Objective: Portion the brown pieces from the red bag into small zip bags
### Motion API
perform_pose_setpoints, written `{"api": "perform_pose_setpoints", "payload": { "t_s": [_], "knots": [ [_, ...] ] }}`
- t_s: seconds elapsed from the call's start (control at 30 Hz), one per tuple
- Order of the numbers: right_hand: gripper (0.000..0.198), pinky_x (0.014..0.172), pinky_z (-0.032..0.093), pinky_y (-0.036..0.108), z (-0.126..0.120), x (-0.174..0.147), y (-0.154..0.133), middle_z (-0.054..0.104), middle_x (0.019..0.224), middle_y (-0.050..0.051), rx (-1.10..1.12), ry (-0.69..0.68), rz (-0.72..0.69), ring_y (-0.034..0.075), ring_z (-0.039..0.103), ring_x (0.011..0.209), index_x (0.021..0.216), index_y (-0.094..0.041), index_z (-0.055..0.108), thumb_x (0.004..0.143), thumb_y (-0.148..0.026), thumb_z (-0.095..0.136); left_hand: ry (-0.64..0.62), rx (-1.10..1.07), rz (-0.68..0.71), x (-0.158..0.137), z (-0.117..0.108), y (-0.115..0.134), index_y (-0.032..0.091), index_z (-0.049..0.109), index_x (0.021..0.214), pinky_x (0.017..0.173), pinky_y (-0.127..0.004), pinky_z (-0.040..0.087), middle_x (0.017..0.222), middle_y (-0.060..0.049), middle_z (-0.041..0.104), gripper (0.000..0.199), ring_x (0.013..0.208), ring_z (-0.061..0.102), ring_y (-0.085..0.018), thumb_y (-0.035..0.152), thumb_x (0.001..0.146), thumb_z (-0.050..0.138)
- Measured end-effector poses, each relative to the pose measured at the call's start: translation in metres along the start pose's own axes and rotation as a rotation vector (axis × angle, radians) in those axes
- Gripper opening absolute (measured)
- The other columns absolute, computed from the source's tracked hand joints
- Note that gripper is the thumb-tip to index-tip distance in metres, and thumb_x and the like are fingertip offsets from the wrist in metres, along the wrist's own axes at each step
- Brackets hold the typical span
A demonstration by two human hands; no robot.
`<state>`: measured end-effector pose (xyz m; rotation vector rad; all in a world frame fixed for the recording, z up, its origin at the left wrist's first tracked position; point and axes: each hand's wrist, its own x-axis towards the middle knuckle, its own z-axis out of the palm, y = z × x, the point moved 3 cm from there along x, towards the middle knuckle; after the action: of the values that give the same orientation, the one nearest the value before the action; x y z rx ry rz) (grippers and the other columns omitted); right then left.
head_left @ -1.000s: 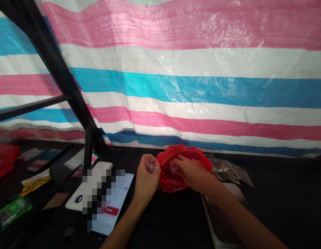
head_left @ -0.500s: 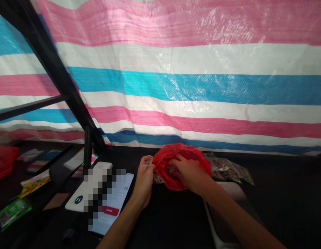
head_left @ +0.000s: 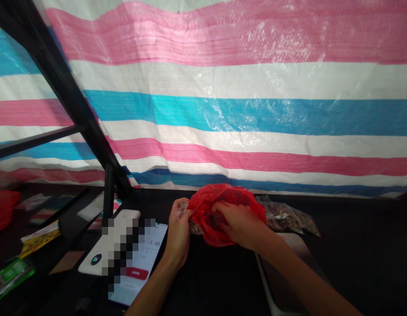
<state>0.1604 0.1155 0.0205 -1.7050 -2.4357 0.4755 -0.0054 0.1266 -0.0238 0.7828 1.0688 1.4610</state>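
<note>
A red plastic bag stands with its mouth open on the black surface. At its left rim is my left hand, closed on the bag's edge, with crinkled clear plastic showing between thumb and fingers. My right hand reaches into the bag's mouth from the right. Its fingers are curled and partly hidden, and what they hold, if anything, cannot be made out. Something dark and brownish shows inside the bag near the fingertips. Below my left hand, a clear packet with brown contents pokes out beside the red bag.
Clear packets of brown dried pieces lie right of the bag. A dark, pale-edged flat device sits under my right forearm. Left are a phone, a white power bank, a green packet and a black frame bar. Striped sheeting hangs behind.
The view has shifted slightly, so things sit a little lower and further left. My right hand stays in the red bag, its fingers a little shifted; my left keeps its grip.
</note>
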Motion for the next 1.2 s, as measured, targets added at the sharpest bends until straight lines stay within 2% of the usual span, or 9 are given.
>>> {"api": "perform_pose_setpoints", "payload": {
  "t_s": [0.2, 0.37, 0.5, 0.63, 0.8, 1.0, 1.2],
  "knots": [
    [0.024, 0.073, 0.044, 0.027, -0.009, -0.004, 0.01, 0.074, 0.114, 0.01, 0.005, -0.006, 0.04, 0.022, 0.07, 0.097, 0.113, -0.017, 0.06, 0.089, -0.014, 0.057, 0.027, 0.178, 0.052, 0.004, -0.008, -0.01, 0.02, 0.058, 0.09, 0.061, -0.023, 0.044, 0.074, 0.005, 0.06, 0.025, 0.065, 0.054, -0.013, 0.018, 0.065, 0.064],
    [0.038, 0.081, 0.047, 0.029, -0.006, -0.002, 0.016, 0.07, 0.125, 0.014, -0.069, -0.05, 0.086, 0.024, 0.069, 0.106, 0.117, -0.015, 0.063, 0.084, 0.001, 0.051, 0.043, 0.263, 0.144, 0.0, -0.004, -0.001, 0.021, 0.058, 0.085, 0.065, -0.023, 0.042, 0.076, 0.004, 0.056, 0.019, 0.07, 0.051, -0.013, 0.013, 0.068, 0.059],
    [0.045, 0.085, 0.049, 0.031, -0.001, 0.001, 0.014, 0.067, 0.131, 0.015, -0.115, -0.067, 0.101, 0.025, 0.069, 0.111, 0.123, -0.016, 0.064, 0.086, 0.003, 0.048, 0.032, 0.298, 0.156, -0.005, 0.001, 0.004, 0.021, 0.057, 0.084, 0.067, -0.023, 0.042, 0.077, 0.004, 0.055, 0.017, 0.071, 0.052, -0.013, 0.011, 0.07, 0.059],
    [0.047, 0.088, 0.05, 0.037, 0.001, 0.004, 0.01, 0.064, 0.136, 0.018, -0.173, -0.061, 0.117, 0.03, 0.066, 0.116, 0.13, -0.015, 0.062, 0.089, 0.001, 0.045, 0.078, 0.331, 0.038, -0.004, -0.003, -0.006, 0.022, 0.055, 0.095, 0.069, -0.025, 0.046, 0.085, 0.001, 0.06, 0.022, 0.076, 0.059, -0.016, 0.012, 0.074, 0.057],
    [0.047, 0.091, 0.05, 0.035, 0.001, 0.004, 0.008, 0.065, 0.136, 0.016, -0.211, -0.066, 0.089, 0.028, 0.064, 0.12, 0.13, -0.014, 0.062, 0.088, 0.001, 0.048, 0.092, 0.349, -0.16, 0.001, -0.012, -0.023, 0.023, 0.05, 0.109, 0.057, -0.028, 0.047, 0.08, 0.0, 0.061, 0.032, 0.061, 0.061, -0.018, 0.016, 0.08, 0.058],
    [0.044, 0.089, 0.051, 0.038, -0.005, 0.003, 0.009, 0.065, 0.134, 0.018, -0.247, -0.041, 0.071, 0.032, 0.061, 0.122, 0.13, -0.012, 0.06, 0.088, -0.003, 0.049, 0.038, 0.307, -0.235, -0.004, -0.007, -0.027, 0.026, 0.05, 0.107, 0.061, -0.028, 0.05, 0.078, 0.001, 0.063, 0.025, 0.066, 0.065, -0.019, 0.02, 0.084, 0.056],
    [0.044, 0.094, 0.049, 0.04, -0.001, 0.007, 0.017, 0.064, 0.136, 0.02, -0.261, -0.013, 0.079, 0.031, 0.059, 0.125, 0.128, -0.013, 0.063, 0.09, -0.001, 0.044, 0.037, 0.277, -0.295, -0.014, 0.0, -0.018, 0.025, 0.05, 0.111, 0.057, -0.028, 0.049, 0.075, 0.001, 0.062, 0.027, 0.059, 0.063, -0.018, 0.022, 0.084, 0.053]
  ]
}}
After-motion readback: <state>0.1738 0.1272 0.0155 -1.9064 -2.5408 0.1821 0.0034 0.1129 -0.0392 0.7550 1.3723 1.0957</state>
